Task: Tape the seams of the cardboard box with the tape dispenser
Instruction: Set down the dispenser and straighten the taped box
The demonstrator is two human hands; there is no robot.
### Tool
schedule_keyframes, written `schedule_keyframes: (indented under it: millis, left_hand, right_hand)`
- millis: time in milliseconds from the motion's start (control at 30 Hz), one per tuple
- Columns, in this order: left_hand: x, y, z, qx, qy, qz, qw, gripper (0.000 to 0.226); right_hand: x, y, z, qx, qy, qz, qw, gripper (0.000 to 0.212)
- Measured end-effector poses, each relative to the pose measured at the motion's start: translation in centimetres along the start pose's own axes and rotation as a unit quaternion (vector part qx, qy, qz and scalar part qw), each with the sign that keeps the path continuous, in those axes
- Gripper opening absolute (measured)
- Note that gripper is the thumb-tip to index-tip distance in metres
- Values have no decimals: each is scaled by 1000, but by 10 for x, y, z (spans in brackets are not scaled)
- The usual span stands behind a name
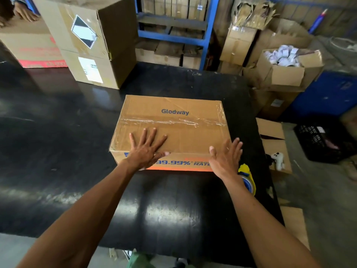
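Observation:
A brown cardboard box (185,120) marked "Glodway" lies on the black table (77,151), with clear tape running along its top centre seam and over its right end. My left hand (146,147) lies flat on the box's near top edge, fingers spread, thumb over the front face. At the near right corner, my right hand (225,157) rests against the box, fingers spread and holding nothing. The yellow and blue tape dispenser (248,178) lies on the table just right of my right wrist, partly hidden by the forearm.
A tall cardboard box (92,41) stands at the table's back left beside a red-printed box (32,49); another person's hand (27,13) rests there. Blue shelving (206,33) and stacked open boxes (286,68) fill the back right. A black crate (320,140) sits on the floor.

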State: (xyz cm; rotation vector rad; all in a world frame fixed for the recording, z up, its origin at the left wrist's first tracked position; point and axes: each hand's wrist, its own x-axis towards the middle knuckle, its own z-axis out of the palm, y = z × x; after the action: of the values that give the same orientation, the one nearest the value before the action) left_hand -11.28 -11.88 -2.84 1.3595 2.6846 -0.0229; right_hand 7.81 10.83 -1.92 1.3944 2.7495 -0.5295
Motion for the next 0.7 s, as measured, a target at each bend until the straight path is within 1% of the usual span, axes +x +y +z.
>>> schedule_keyframes:
  millis: [33, 67, 133, 200, 267, 333, 400, 467, 533, 600, 633, 700]
  left_hand:
    - [0, 0, 1, 0, 1, -1, 1000, 87]
    - [1, -1, 2, 1, 2, 0, 1000, 86]
    - [1, -2, 2, 1, 2, 4, 1000, 85]
    - [2, -2, 2, -5, -1, 5, 1000, 84]
    - [3, -2, 2, -1, -4, 4, 1000, 84]
    - [3, -3, 2, 7, -7, 2, 1000, 82]
    - [3, -3, 0, 18, -11, 3, 1000, 78]
    - [2, -2, 0, 27, -13, 1, 1000, 74]
    - [1, -1, 0, 30, -11, 0, 999, 74]
    - [1, -1, -2, 37, -11, 1, 999, 75]
    - [0, 0, -3, 37, -15, 0, 999, 75]
    - [0, 1, -4, 30, -22, -3, 999, 77]
  right_hand:
    - [-1, -1, 0, 43, 4, 49, 998, 79]
    - [-3, -4, 1, 87, 1, 80, 993, 79]
    - [-7, -12, 1, 165, 11, 108, 980, 75]
    - [-7, -19, -1, 222, 57, 159, 960, 69]
    - [4, -20, -2, 263, 114, 237, 928, 59]
    - [13, -18, -4, 288, 137, 277, 906, 39]
    - [17, -17, -4, 294, 141, 283, 902, 23]
    - [10, -19, -3, 295, 162, 269, 903, 16]
    - [1, -19, -2, 332, 178, 251, 892, 18]
    - [-3, -14, -4, 371, 165, 246, 880, 26]
    - [0, -8, -5, 377, 151, 245, 880, 26]
    - [6, 1, -9, 366, 123, 233, 893, 20]
